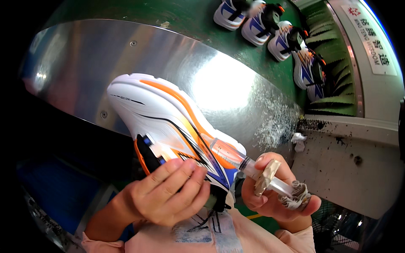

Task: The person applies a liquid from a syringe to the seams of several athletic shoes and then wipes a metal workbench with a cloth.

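A white running shoe (pixel 147 105) with orange, black and blue trim lies tilted on its side in front of me, sole edge facing away. My left hand (pixel 173 192) is closed on its near side, fingers bent together against the upper. In my right hand (pixel 276 192) is a clear plastic syringe (pixel 228 154), gripped at its tan-wrapped flange, with the thumb at the grey-wrapped plunger end. The barrel lies close over the shoe's side, its nozzle end toward the seam between upper and midsole. Whether the nozzle touches the shoe is hard to make out.
A shiny metal ledge (pixel 164 50) curves behind the shoe, scuffed with white residue at right. Beyond it, several similar shoes (pixel 257 27) stand on a green conveyor belt (pixel 177 12), which leads to a machine opening with green flaps (pixel 337 59). A crumpled white scrap (pixel 298 141) sits at right.
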The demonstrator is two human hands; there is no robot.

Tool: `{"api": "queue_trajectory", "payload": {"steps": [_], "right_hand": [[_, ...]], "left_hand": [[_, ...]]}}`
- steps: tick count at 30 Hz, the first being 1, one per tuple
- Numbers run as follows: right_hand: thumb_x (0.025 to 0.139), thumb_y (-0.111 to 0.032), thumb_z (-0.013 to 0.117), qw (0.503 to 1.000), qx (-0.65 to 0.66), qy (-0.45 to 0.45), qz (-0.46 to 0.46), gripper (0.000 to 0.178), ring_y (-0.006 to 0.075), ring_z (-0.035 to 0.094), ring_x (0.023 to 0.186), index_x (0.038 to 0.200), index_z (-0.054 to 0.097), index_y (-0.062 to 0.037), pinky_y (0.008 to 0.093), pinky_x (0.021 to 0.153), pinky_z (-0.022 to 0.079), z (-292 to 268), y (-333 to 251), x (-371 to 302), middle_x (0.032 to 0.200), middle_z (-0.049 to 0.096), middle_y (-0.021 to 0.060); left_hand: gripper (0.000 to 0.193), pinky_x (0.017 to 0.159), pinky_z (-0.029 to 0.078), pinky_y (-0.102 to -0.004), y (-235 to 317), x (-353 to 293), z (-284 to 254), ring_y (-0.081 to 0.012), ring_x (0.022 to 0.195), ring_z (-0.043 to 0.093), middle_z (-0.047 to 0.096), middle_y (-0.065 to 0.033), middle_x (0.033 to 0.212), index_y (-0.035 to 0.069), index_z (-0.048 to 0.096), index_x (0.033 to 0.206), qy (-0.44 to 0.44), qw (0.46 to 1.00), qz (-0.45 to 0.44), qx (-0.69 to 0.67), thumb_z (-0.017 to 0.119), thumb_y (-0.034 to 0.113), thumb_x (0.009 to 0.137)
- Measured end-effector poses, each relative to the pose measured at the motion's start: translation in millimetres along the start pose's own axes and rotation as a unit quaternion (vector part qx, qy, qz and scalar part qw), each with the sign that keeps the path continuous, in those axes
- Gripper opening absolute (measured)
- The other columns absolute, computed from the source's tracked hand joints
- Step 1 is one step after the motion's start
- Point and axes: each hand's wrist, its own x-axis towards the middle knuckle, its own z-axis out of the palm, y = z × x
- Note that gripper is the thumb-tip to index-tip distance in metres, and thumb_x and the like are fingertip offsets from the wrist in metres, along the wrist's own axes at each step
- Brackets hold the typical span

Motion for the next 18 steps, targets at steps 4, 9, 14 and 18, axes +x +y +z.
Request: {"api": "queue_trajectory", "payload": {"steps": [4, 9, 14, 18], "right_hand": [[0.053, -0.077, 0.066, 0.998, 0.058, -0.013, -0.001, 0.12, 0.0055, 0.038, 0.071, 0.131, 0.03, 0.0073, 0.0173, 0.062, 0.031, -9.6, 11.6, -21.9, 0.082, 0.044, -0.0018], [0.056, -0.077, 0.065, 0.995, 0.094, 0.017, -0.01, 0.119, 0.0059, 0.039, 0.071, 0.13, 0.03, 0.0082, 0.0178, 0.062, 0.03, -20.2, 18.2, -45.9, 0.082, 0.045, -0.0005], [0.056, -0.079, 0.063, 0.989, 0.117, -0.067, -0.054, 0.117, 0.0058, 0.039, 0.069, 0.131, 0.03, 0.0047, 0.0193, 0.06, 0.03, -56.3, 34.1, -48.7, 0.081, 0.045, 0.0008], [0.057, -0.083, 0.058, 0.982, 0.133, -0.093, -0.093, 0.118, 0.0053, 0.038, 0.066, 0.132, 0.03, 0.0026, 0.0199, 0.058, 0.03, -77.7, 45.0, -46.1, 0.08, 0.046, 0.0019]], "left_hand": [[0.013, 0.091, 0.05, -0.0378, 0.7, 6.4, -5.9, -0.025, 0.1, 0.064, 0.067, -0.008, 0.103, 0.011, 0.063, 0.097, -0.011, 1.0, -0.016, 0.012, 0.057, 0.014, 0.087], [0.018, 0.086, 0.054, -0.0424, 1.9, 15.7, -6.7, -0.0305, 0.101, 0.062, 0.066, -0.0106, 0.104, 0.008, 0.061, 0.096, -0.018, 1.0, -0.015, 0.017, 0.067, 0.009, 0.079], [0.017, 0.087, 0.054, -0.0421, 6.7, 28.5, -7.0, -0.0292, 0.098, 0.065, 0.067, -0.0104, 0.1, 0.009, 0.063, 0.094, -0.033, 0.999, -0.023, 0.034, 0.067, 0.009, 0.077], [0.029, 0.087, 0.054, -0.0435, 7.8, 39.7, -6.8, -0.0302, 0.101, 0.064, 0.066, -0.0107, 0.103, 0.007, 0.059, 0.097, -0.056, 0.997, -0.031, 0.036, 0.074, 0.003, 0.072]]}}
